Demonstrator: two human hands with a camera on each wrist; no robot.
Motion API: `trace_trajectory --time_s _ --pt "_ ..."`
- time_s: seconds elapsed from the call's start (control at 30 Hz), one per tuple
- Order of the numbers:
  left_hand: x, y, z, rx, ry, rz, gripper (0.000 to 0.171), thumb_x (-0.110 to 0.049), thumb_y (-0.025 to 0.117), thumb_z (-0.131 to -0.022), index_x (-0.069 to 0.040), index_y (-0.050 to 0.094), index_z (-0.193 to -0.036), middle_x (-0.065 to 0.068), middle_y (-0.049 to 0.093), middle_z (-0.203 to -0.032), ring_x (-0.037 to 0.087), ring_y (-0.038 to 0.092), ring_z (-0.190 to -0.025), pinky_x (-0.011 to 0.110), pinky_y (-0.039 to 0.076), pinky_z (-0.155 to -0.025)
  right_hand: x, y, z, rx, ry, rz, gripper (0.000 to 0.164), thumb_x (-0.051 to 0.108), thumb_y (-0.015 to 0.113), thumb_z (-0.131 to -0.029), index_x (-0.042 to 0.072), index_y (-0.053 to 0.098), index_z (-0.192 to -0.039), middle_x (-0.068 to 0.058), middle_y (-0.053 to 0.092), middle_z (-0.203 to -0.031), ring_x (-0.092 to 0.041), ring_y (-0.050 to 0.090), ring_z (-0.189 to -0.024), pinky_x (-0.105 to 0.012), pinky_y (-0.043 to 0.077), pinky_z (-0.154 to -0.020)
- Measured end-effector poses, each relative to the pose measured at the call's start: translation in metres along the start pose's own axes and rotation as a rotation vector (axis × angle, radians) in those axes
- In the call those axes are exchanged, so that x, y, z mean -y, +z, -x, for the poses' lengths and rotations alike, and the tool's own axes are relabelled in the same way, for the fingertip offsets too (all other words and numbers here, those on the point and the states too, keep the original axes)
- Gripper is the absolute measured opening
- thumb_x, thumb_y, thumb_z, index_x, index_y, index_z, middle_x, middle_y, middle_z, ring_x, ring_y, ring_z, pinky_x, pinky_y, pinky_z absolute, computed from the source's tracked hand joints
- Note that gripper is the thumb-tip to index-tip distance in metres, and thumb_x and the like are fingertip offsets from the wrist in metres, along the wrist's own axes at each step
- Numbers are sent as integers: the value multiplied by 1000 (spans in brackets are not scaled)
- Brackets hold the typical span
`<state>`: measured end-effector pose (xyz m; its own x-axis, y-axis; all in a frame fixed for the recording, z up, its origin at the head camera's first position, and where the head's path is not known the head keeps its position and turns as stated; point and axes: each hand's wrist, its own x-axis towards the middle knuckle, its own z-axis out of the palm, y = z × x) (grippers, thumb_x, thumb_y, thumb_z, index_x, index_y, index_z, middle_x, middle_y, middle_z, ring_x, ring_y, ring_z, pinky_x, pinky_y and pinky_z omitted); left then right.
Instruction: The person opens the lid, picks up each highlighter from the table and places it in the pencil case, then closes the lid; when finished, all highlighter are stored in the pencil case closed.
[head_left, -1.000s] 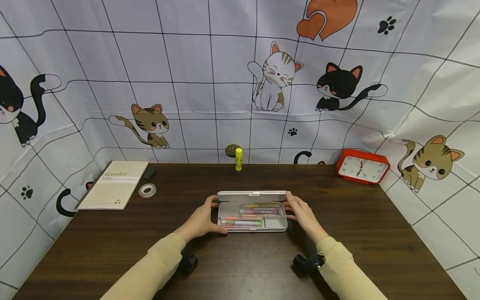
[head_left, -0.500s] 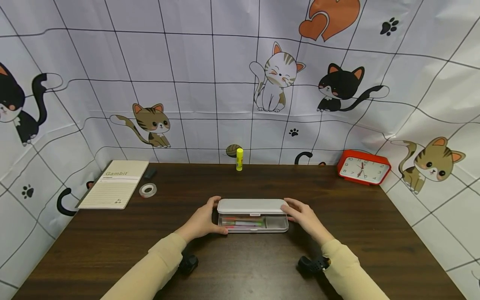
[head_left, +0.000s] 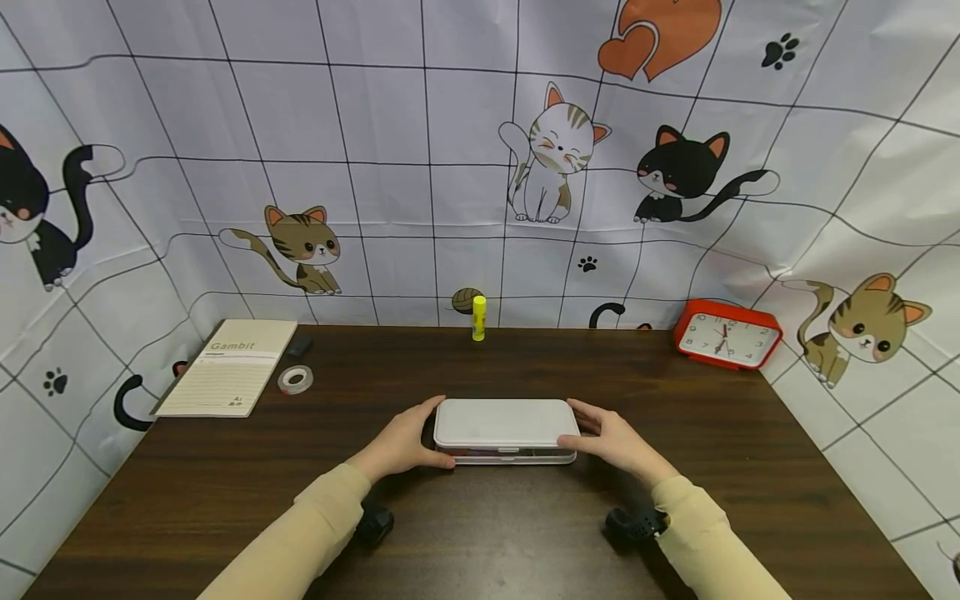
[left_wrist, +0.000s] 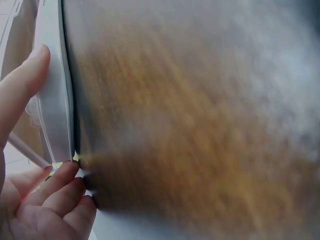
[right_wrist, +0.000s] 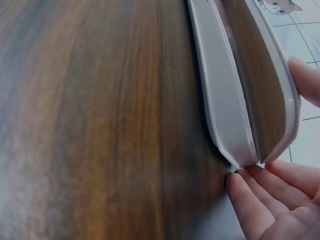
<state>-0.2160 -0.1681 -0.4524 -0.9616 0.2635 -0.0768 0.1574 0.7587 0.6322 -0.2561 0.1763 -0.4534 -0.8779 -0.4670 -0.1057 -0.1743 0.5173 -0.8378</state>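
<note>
A white pencil case lies on the dark wooden table near the middle, its lid lowered with a narrow gap left along the front. My left hand grips the left end, thumb at the front lower edge and fingers round the back corner. At the right end, my right hand has its thumb on the lid's front corner and its other fingers behind. In the right wrist view the lid stands slightly apart from the base. The pens inside are almost wholly hidden.
Farther back stands a yellow glue stick. To the left lie a notebook, a roll of white tape and a small dark block. A red alarm clock stands at the back right, before the cat-printed wall covering.
The pencil case's lid has swung forward and down from upright, covering the pens. My right thumb has come forward and down with it; my left hand stays at the left end.
</note>
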Motion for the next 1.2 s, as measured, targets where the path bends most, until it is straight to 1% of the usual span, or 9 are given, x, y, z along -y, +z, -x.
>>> trace_trajectory --time_s 0.37,0.57,0.73,1.1,1.2 --pt "1 0 -1 8 7 -20 103 -40 86 -67 -3 32 -146 21 41 -144 38 41 -130 52 36 -104 -6 -2 1 63 -53 -76 85 23 76 -82 -7 27 -146 -26 28 -150 -40 35 -135 -42 43 -99" --pt "2 0 -2 4 21 -19 102 -39 86 -67 -3 33 -146 21 42 -143 38 42 -130 51 36 -103 -8 -4 1 96 -69 -112 87 20 76 -81 -8 25 -146 -28 27 -150 -42 36 -133 -39 45 -97" --pt "3 -2 -1 19 15 -18 102 -40 85 -68 -4 32 -147 21 41 -144 38 40 -131 52 36 -104 -9 -3 1 92 -70 -105 88 20 77 -80 -6 26 -147 -27 27 -150 -41 37 -133 -38 45 -97" --pt "5 -3 -1 30 11 -15 102 -41 85 -68 -4 32 -147 21 40 -145 38 39 -132 52 35 -105 -10 -2 1 77 -57 -96 88 20 78 -79 -5 27 -147 -26 28 -150 -41 38 -133 -39 44 -98" --pt "5 -3 -1 34 8 -12 103 -44 84 -67 -5 32 -147 20 39 -146 38 39 -133 52 35 -105 -10 -2 1 74 -62 -88 87 20 78 -80 -5 28 -146 -26 29 -150 -41 38 -133 -40 44 -98"
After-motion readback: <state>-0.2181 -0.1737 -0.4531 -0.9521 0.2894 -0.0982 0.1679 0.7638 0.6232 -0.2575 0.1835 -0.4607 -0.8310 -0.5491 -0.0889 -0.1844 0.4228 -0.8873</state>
